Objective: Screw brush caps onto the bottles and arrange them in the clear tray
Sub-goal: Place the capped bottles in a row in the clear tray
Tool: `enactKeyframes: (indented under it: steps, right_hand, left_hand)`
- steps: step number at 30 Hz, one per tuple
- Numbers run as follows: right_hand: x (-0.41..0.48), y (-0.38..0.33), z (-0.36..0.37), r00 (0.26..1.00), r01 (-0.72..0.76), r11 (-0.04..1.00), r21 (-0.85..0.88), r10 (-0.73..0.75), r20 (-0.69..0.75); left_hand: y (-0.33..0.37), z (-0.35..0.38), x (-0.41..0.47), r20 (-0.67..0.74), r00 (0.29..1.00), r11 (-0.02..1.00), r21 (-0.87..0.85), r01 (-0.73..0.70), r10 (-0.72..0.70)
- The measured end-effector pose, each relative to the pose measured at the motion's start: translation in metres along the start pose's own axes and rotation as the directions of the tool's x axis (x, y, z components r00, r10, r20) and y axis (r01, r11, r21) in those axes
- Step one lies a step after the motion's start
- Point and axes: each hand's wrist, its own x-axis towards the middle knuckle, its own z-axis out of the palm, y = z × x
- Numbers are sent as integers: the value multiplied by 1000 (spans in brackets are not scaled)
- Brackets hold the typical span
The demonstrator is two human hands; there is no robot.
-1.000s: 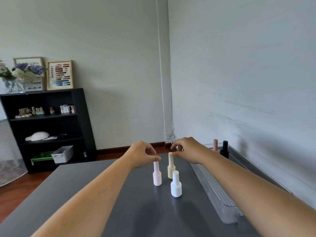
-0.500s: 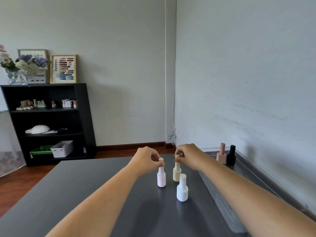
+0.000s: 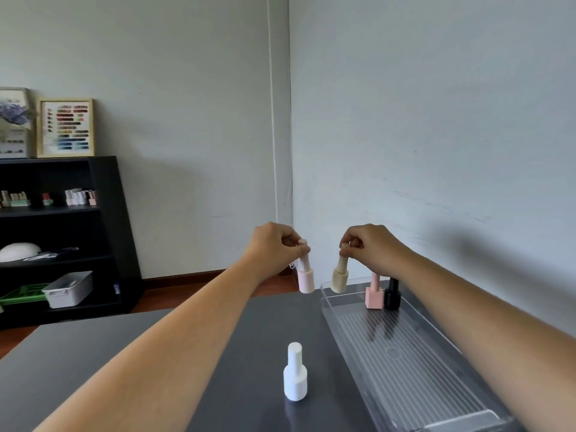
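My left hand point(image 3: 274, 246) pinches the cap of a pale pink bottle point(image 3: 305, 275) and holds it in the air above the far part of the grey table point(image 3: 156, 353). In my right hand point(image 3: 371, 246) a cream bottle point(image 3: 339, 279) hangs by its cap, tilted, over the far left corner of the clear tray point(image 3: 414, 378). A white capped bottle point(image 3: 295, 372) stands alone on the table, left of the tray. Two capped bottles stand upright at the tray's far end: a square pink bottle point(image 3: 374, 293) and a black bottle point(image 3: 392, 294).
The tray runs along the table's right side next to the wall. A black shelf unit point(image 3: 59, 238) at the back left holds small bottles, a white bin point(image 3: 69, 288) and a green crate. Framed pictures stand on top of it.
Both hands have lifted their bottles off the table and carried them up and to the right, the cream one reaching over the tray's far corner. The white bottle stays put.
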Motion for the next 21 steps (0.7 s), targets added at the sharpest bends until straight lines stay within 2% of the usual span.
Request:
enactKeyframes:
  steps: [4,10,21]
  right_hand:
    - [0,32,4,999,-27,997,-70,30,35]
    - [3,70,15,994,-72,994,-78,78,75]
    - [13,95,31,994,-81,995,-56,85,65]
  left_hand:
    - [11,37,22,39,999,1000,-4,-16,17]
    - [2,87,41,155,988,998,58,-8,-1]
    - [-12,123,46,264,964,999,44,5,-17]
